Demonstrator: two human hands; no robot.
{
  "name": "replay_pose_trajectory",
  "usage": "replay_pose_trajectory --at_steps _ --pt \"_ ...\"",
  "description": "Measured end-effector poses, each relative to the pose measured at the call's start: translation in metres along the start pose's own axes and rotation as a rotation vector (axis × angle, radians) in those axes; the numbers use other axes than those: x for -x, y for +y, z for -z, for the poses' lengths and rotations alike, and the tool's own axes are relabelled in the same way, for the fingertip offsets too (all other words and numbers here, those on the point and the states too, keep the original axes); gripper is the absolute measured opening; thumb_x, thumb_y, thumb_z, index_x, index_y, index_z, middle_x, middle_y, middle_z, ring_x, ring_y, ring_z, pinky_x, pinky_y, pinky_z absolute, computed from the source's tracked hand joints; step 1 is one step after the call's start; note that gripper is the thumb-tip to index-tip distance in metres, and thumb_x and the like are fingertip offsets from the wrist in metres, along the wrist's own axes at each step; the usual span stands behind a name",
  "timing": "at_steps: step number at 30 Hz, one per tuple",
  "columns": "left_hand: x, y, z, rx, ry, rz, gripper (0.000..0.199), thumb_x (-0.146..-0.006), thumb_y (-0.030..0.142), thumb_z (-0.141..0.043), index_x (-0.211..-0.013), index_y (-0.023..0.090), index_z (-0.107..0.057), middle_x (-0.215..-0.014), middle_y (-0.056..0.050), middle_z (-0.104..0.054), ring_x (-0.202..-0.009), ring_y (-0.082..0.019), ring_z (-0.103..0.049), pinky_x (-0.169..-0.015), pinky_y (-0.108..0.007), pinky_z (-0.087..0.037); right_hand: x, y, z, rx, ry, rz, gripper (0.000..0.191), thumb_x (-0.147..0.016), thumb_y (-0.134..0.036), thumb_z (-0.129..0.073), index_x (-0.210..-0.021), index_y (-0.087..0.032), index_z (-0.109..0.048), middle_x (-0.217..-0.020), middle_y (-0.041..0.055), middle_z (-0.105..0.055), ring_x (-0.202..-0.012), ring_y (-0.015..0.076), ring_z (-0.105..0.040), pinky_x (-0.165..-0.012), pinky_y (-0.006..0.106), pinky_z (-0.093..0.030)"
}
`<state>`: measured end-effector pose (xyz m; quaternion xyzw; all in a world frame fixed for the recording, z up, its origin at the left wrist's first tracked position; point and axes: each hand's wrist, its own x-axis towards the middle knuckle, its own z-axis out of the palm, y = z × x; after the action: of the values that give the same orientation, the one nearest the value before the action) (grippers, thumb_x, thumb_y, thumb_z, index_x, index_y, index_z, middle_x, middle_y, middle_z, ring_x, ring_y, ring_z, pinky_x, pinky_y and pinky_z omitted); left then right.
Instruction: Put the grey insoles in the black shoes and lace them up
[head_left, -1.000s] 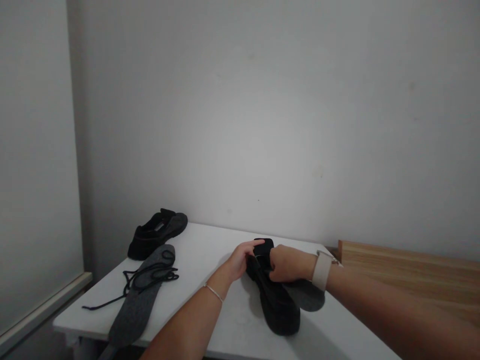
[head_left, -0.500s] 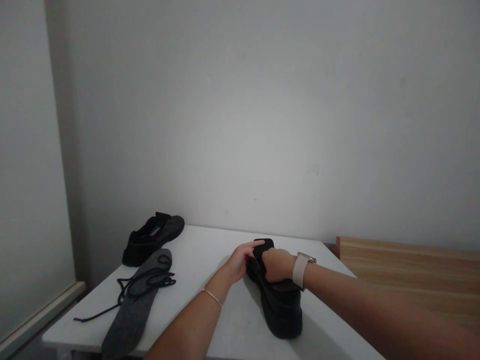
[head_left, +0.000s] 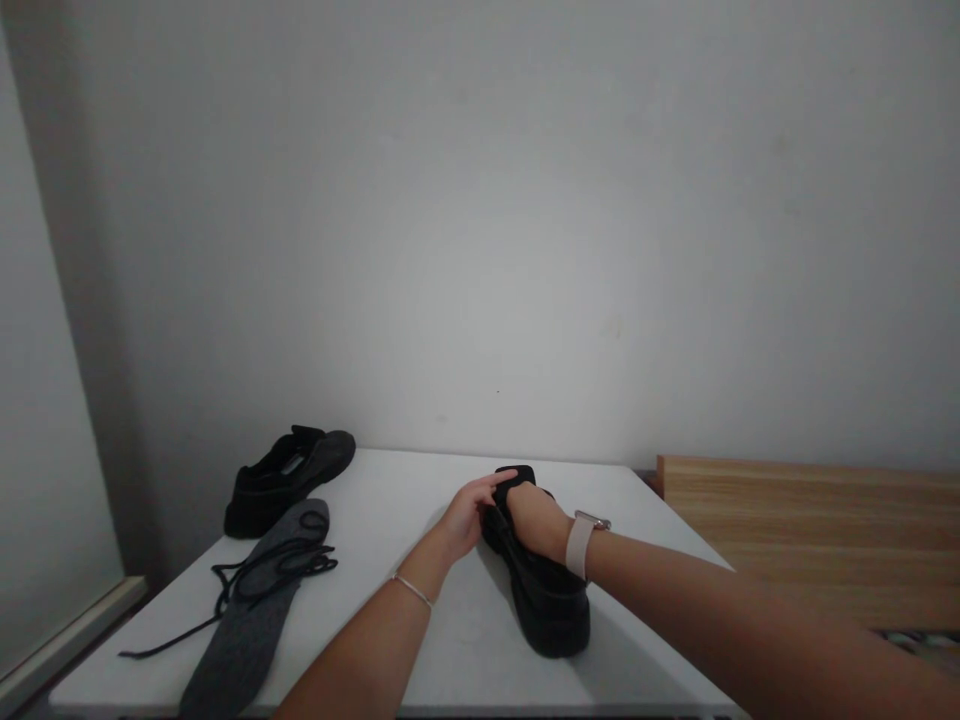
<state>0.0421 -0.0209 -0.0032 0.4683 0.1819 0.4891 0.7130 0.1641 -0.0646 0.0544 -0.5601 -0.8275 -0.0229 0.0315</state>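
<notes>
A black shoe (head_left: 551, 610) rests on the white table, its heel toward me. My left hand (head_left: 469, 512) grips the shoe's left side near the front, a finger stretched across the raised tongue (head_left: 517, 474). Closed and partly inside the shoe's opening is my right hand (head_left: 536, 520), wearing a watch with a pale strap; its fingertips are hidden, so what they hold cannot be made out. To the left lies a grey insole (head_left: 244, 640) with a loose black shoelace (head_left: 279, 570) on top. Another black shoe (head_left: 289, 478) sits behind it.
The white table (head_left: 405, 475) meets a grey wall at the back. A wooden board (head_left: 795, 530) stands beyond the table's right edge. On the far left is a pale panel with a ledge (head_left: 75, 640) at its foot.
The whole view has shifted slightly, so the things appear a little further left. My right hand has moved slightly forward at the shoe's opening. My left hand keeps its hold.
</notes>
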Motion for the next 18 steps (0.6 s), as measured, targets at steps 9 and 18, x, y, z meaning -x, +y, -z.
replay_pose_trajectory --at_steps 9,18 --pt "0.003 0.003 -0.002 0.002 0.004 0.026 0.062 -0.053 0.011 -0.048 -0.111 0.012 -0.069 -0.1 -0.01 -0.072 -0.098 -0.026 -0.06 -0.087 -0.034 -0.041 0.003 -0.002 0.022 0.053 -0.123 0.031 0.028 -0.086 -0.01 -0.045 -0.1 -0.007 -0.069 -0.097 0.019 -0.071 -0.088 0.0239 -0.068 -0.069 0.026 -0.048" --pt "-0.003 0.002 -0.001 -0.003 0.002 -0.003 0.064 -0.048 0.009 -0.045 -0.107 0.009 -0.071 -0.092 -0.011 -0.074 -0.09 -0.026 -0.063 -0.081 -0.033 -0.042 0.018 0.004 0.07 0.213 -0.352 0.325 0.031 -0.075 -0.03 -0.068 -0.1 -0.012 -0.072 -0.093 0.0104 -0.073 -0.08 0.0207 -0.065 -0.062 0.025 -0.043"
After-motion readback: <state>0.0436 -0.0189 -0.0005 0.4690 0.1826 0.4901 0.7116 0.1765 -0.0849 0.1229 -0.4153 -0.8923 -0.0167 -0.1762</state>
